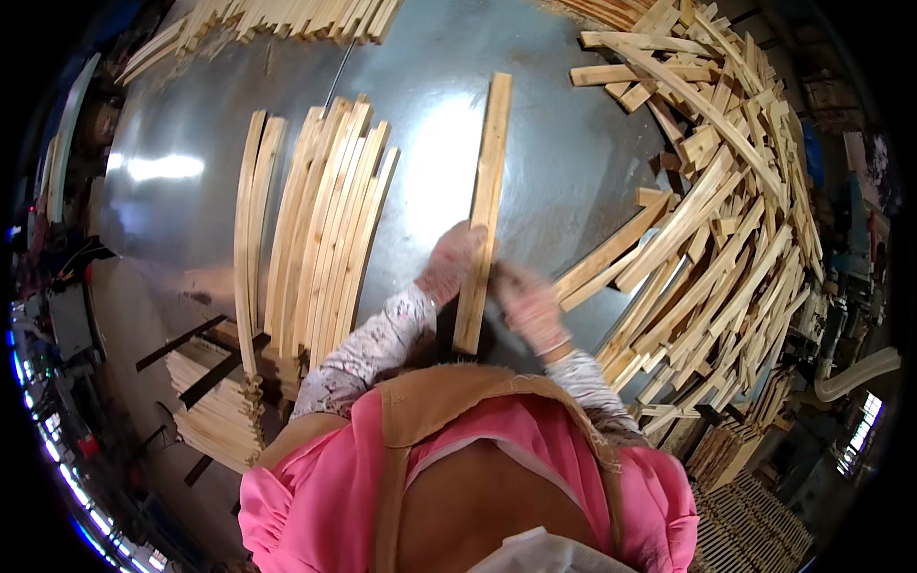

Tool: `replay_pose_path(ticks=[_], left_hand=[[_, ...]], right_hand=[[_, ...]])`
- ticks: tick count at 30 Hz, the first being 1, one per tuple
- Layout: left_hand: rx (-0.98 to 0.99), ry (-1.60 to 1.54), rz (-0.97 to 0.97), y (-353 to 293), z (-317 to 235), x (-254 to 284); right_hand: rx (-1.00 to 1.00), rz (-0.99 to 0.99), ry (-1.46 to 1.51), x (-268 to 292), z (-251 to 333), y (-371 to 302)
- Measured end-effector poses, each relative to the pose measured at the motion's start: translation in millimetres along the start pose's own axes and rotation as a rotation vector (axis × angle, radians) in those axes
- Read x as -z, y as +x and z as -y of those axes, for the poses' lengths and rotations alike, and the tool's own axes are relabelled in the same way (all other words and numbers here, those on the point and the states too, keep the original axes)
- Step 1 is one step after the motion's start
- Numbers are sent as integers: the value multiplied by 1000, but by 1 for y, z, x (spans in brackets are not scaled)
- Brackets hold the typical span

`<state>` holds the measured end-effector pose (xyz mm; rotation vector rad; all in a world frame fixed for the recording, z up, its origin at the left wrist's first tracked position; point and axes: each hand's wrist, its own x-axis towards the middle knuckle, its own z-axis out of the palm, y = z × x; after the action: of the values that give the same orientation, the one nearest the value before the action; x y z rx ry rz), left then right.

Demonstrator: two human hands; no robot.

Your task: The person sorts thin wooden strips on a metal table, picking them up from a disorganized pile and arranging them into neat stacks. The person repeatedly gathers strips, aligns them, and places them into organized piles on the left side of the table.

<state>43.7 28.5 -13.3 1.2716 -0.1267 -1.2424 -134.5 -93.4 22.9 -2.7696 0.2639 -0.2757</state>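
Observation:
A single wooden strip (pixel 488 162) points away from me over the metal table, its near end close to my body. My left hand (pixel 451 263) is closed on the strip's left edge, below its middle. Just right of the strip is my right hand (pixel 530 307), its fingertips blurred and close to the wood; whether they touch it is unclear. On the left, a row of similar wooden strips (pixel 330 220) lies side by side, with a pair of strips (pixel 252 210) a small gap away.
A large jumbled heap of wooden pieces (pixel 731 181) covers the table's right side. More strips (pixel 306 17) lie along the far edge of the metal table (pixel 205 229). Stacked wood (pixel 215 406) sits below the table at left, beside dark metal bars (pixel 224 371).

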Motion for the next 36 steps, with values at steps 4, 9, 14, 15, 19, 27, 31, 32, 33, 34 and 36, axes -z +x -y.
replay_pose_path(ticks=[4, 9, 14, 15, 19, 27, 31, 32, 33, 34, 36], left_hand=[[52, -152, -47, -3, -21, 19], [47, -220, -48, 17, -12, 1], [-6, -18, -55, 76, -91, -76], [-181, 101, 82, 111, -125, -79], [-304, 48, -144, 201, -325, -209], [-888, 1495, -83, 344, -239, -296], [-1123, 2033, -72, 374, -204, -323], [-1020, 1993, -24, 382, -207, -326], [-917, 1943, 34, 385, -212, -335], [-814, 1895, 89, 385, -221, -343], [-614, 1737, 177, 377, -239, -366]], right_hand=[[-782, -303, -149, 88, -90, 2], [-987, -363, -128, 93, -130, -71], [-1081, -365, 87, 45, -109, -133], [-1142, -315, 155, 52, -98, -128], [-1059, -532, 106, 62, -126, -137], [-1244, -577, 698, 180, -210, -28], [-1260, -506, 118, 117, -244, -13], [-1241, -543, 256, 111, -248, -16], [-1234, -581, 386, 109, -250, -19], [-1210, -668, 547, 110, -248, -22], [-1189, -722, 713, 103, -256, -35]])
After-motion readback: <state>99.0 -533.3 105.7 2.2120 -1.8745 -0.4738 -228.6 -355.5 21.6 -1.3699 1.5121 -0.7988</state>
